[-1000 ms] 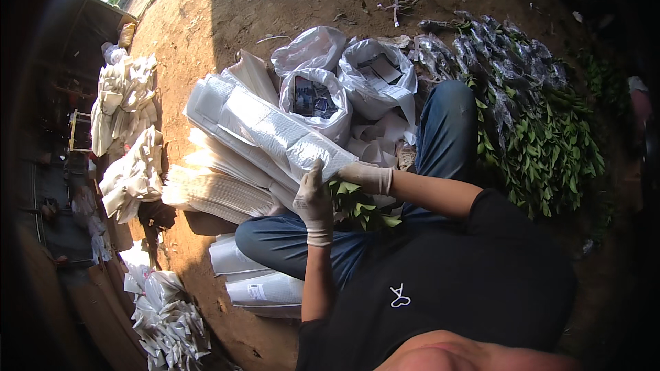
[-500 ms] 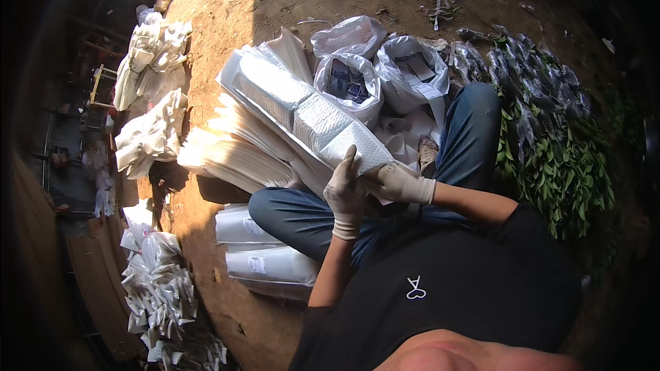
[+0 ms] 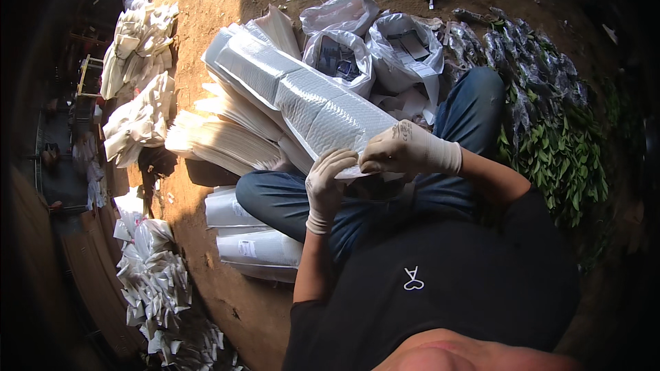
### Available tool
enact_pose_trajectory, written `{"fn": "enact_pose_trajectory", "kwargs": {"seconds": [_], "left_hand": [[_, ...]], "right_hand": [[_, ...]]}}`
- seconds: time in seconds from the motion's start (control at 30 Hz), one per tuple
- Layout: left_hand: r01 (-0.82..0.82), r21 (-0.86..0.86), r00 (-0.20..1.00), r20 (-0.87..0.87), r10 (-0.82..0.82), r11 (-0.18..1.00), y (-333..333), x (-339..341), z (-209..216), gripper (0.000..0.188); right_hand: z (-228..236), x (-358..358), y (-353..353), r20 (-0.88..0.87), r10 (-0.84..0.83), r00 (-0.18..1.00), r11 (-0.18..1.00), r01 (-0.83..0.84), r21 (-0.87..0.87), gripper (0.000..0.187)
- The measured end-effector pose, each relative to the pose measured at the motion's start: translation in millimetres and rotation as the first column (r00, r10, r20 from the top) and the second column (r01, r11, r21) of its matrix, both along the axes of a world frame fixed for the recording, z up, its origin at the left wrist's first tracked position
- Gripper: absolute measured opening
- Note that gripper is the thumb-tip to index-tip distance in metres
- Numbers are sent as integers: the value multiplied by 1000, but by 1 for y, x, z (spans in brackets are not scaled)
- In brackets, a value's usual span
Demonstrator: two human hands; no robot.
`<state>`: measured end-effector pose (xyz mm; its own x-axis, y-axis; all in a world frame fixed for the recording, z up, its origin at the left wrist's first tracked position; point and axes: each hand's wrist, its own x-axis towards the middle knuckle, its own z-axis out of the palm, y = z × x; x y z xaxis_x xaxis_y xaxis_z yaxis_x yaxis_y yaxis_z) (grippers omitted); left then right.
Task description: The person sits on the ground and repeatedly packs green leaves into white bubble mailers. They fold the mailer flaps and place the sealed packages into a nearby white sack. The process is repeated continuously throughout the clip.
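Note:
A long, shiny white bubble-wrap sleeve [image 3: 318, 111] lies slantwise over the stack in front of me, its near end raised at my lap. My left hand [image 3: 327, 182], in a white work glove, has its fingers closed on the left corner of that end. My right hand [image 3: 416, 150], gloved alike, pinches the edge a little to the right. Both sets of fingertips come close together at the sleeve's mouth. Beneath and to the left, a fanned stack of cream-white sleeves [image 3: 220, 141] rests beside my bent left knee.
Three white sacks stand beyond the sleeve; one sack [image 3: 371, 62] holds dark printed packets, another sack [image 3: 430, 62] flat pieces. Leafy branches [image 3: 557, 165] with clear plastic wrapping lie at right. Labelled white bundles [image 3: 258, 251] sit by my left knee. Piles of white bags [image 3: 155, 268] line the left.
My right hand has risen and moved right along the sleeve's end, while my left hand has shifted left. The sleeve's near end now lies more spread between them.

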<state>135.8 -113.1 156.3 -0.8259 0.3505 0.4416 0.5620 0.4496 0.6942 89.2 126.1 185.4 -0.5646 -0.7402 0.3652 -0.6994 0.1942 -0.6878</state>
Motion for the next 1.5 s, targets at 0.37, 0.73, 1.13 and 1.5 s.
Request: {"fn": "enact_pose_trajectory", "kwargs": {"seconds": [0.37,0.73,1.13,1.5], "left_hand": [[-149,143,931,353,90,978,-7,9,-12,20],[-68,172,993,103,51,983,-14,13,1,14],[-566,376,807,437,398,734,-8,61,-29,37],[-654,401,601,790,119,641,1,75,-120,24]], "right_hand": [[-12,-2,-41,129,-140,982,973,161,-168,34],[12,-51,42,347,-846,404,396,913,-97,10],[-107,9,-5,187,-75,980,988,98,-117,24],[-156,7,-15,725,-533,435,797,547,257,73]]}}
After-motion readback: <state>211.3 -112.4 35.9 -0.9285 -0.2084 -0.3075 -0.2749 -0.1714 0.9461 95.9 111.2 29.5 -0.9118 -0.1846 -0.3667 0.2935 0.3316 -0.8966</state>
